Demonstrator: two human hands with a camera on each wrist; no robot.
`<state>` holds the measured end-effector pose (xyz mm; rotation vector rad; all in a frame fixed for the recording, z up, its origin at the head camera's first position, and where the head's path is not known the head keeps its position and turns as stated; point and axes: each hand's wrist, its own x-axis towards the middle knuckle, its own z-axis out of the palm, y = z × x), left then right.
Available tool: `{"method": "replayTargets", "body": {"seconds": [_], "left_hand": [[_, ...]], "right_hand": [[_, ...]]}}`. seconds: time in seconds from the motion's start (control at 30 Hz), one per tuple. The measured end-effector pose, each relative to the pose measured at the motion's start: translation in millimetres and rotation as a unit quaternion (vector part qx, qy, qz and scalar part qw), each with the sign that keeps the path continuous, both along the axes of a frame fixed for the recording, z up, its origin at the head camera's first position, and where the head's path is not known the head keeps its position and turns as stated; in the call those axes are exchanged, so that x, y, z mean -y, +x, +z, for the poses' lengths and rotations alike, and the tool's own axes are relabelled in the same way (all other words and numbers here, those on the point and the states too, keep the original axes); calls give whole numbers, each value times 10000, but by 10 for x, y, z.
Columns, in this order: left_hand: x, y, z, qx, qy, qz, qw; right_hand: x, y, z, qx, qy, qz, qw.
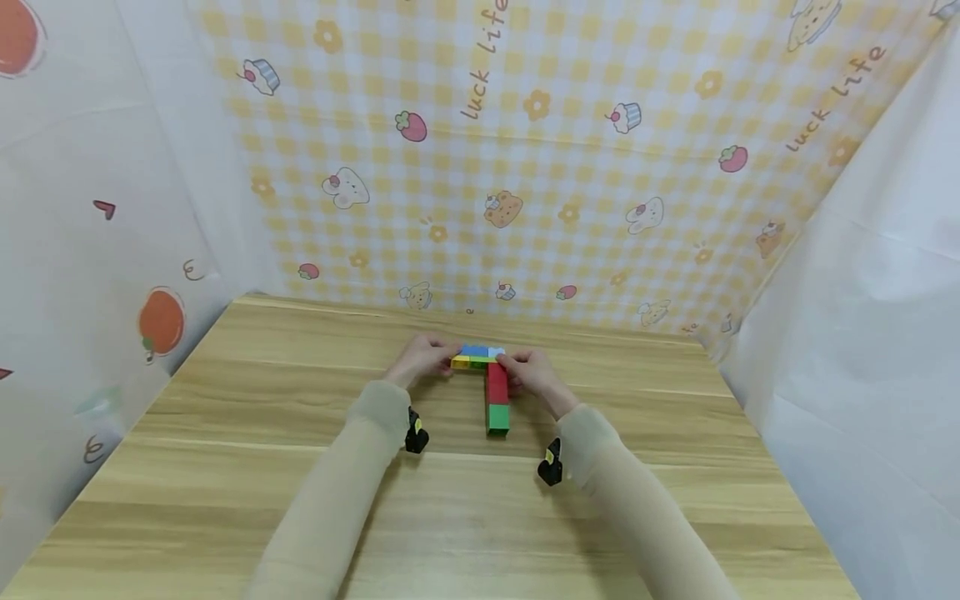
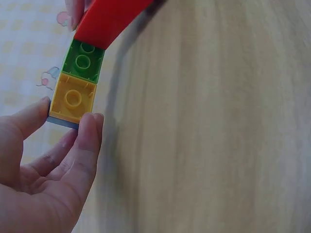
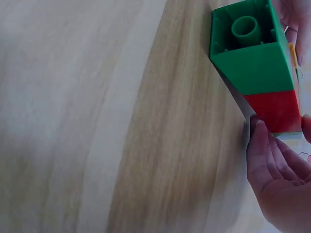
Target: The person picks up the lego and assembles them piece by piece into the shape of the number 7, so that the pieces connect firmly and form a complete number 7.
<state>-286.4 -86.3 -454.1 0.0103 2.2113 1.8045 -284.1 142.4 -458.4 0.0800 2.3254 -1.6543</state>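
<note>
In the head view, toy building bricks are joined in a 7-like shape over the table. Red bricks (image 1: 497,385) form the long arm, ending in a green brick (image 3: 257,70) with its hollow underside showing in the right wrist view. The short arm has blue bricks (image 1: 474,351) on one side and a yellow brick (image 2: 73,99) beside a lighter green brick (image 2: 83,62). My left hand (image 1: 420,360) pinches the yellow-and-blue end between thumb and fingers. At the corner, my right hand (image 1: 534,372) grips the structure near a pale blue or white brick, fingers along the red part.
A wood-grain table (image 1: 300,492) extends beneath both arms. Behind it hangs a yellow checked cloth (image 1: 465,167), with white printed cloth at both sides. Black wrist cameras (image 1: 416,432) are strapped at the sleeve cuffs.
</note>
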Motion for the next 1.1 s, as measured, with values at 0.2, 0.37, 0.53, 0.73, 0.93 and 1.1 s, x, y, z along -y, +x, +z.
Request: {"method": "replayTargets", "body": {"seconds": [0.2, 0.37, 0.53, 0.73, 0.93, 1.1], "left_hand": [[-29, 67, -76, -152, -445, 96, 9988], [-10, 64, -152, -507, -1097, 455, 9916], [-24, 39, -130, -601, -1251, 539, 9889], [10, 70, -87, -727, -1507, 538, 9844], [141, 189, 9, -1140, -1958, 354, 9734], [259, 428, 152, -1491, -2357, 64, 9603]], "right_hand": [[13, 46, -13, 108, 272, -59, 9996], [47, 67, 9, -87, 849, 68, 9963], [69, 48, 48, -473, 1283, 92, 9906], [50, 106, 105, -616, 1408, 57, 9881], [-119, 272, 363, -939, 1363, 407, 9854], [-358, 542, 571, -1830, 2086, 785, 9575]]}}
